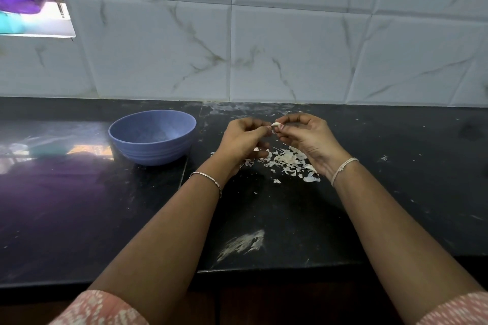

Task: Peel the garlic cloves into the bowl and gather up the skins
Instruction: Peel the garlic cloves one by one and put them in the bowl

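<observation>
Since the bowl [152,137] sits off to the left, I'd peel right where things are and only reach over once the clove's bare, so flakes land in one heap. Left hand [244,137], just right of the bowl, has its fingers [264,130] curled tight, pinching one end of the garlic clove [276,125]. Skins [287,161] lie on the bench [396,166] below it. Right hand [306,137], farthest from the bowl, pinches the other end with bent fingers. I'd lift the skin with a nail.
</observation>
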